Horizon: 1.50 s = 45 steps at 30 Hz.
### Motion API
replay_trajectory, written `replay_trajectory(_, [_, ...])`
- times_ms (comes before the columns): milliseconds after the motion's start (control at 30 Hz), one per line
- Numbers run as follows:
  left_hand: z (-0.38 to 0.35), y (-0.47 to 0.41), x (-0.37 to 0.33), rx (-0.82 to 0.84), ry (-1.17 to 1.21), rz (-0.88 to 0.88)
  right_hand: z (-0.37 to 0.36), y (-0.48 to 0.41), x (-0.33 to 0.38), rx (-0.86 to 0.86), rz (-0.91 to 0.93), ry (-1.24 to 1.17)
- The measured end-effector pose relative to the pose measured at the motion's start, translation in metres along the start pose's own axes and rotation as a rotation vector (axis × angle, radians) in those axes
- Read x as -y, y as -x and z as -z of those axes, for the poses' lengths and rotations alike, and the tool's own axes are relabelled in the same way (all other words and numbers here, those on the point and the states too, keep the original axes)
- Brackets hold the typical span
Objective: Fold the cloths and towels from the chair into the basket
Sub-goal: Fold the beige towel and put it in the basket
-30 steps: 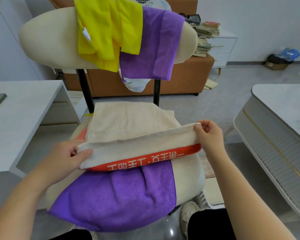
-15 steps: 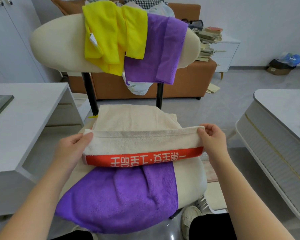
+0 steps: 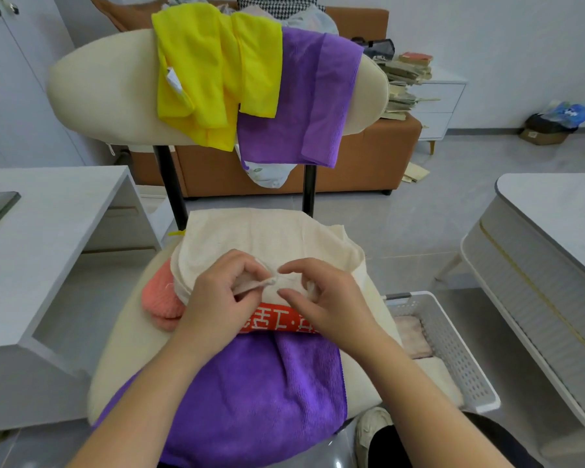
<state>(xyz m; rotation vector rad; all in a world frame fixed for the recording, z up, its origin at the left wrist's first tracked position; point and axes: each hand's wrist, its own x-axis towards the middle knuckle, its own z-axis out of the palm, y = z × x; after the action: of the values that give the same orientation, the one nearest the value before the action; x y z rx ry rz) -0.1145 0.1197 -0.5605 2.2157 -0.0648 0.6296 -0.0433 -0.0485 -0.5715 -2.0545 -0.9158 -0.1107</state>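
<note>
In the head view, a cream terry towel [image 3: 267, 241] with a red printed band lies across the seat of the cream upholstered chair [image 3: 98, 92], and both hands meet over its middle. The left hand [image 3: 217, 295] pinches a bunched corner of the towel between thumb and forefinger. The right hand [image 3: 331, 298] sits just beside it, its lower fingers curled round a fold of the same towel, thumb and forefinger narrowly apart near that corner. A purple microfibre cloth [image 3: 250, 386] drapes over the seat's front edge, and a coral fluffy cloth [image 3: 159, 302] pokes out at the seat's left edge. A yellow microfibre cloth [image 3: 210, 72] and a second purple cloth [image 3: 298, 106] hang over the backrest, unfolded. The white perforated plastic basket [image 3: 453, 346] stands on the floor just beside the seat's right edge, with a pinkish folded piece inside. The step looks like joining the towel's ends for a crosswise fold. To do it well, match the corners squarely, keep the band's edge aligned, smooth outward from the crease, and avoid dragging the purple cloth beneath.
</note>
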Motion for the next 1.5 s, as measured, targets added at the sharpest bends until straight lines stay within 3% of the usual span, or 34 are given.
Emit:
replay_trajectory(200, [-0.007, -0.005, -0.003, -0.011, 0.031, 0.046, -0.009, -0.010, 0.001, -0.111, 0.032, -0.111])
replay_trajectory(367, [-0.001, -0.002, -0.006, 0.026, 0.094, 0.089, -0.011, -0.009, 0.002, -0.072, -0.002, -0.125])
replay_trajectory(767, [-0.005, 0.001, -0.004, 0.052, -0.038, 0.019, -0.013, -0.010, 0.007, -0.046, -0.072, -0.051])
replay_trajectory(1267, [-0.005, 0.001, -0.003, -0.011, 0.016, 0.229, -0.017, -0.010, 0.001, -0.017, 0.004, 0.084])
replay_trajectory(1500, [-0.004, 0.003, 0.006, 0.117, -0.208, 0.188, 0.006, -0.010, -0.010, 0.016, -0.176, 0.030])
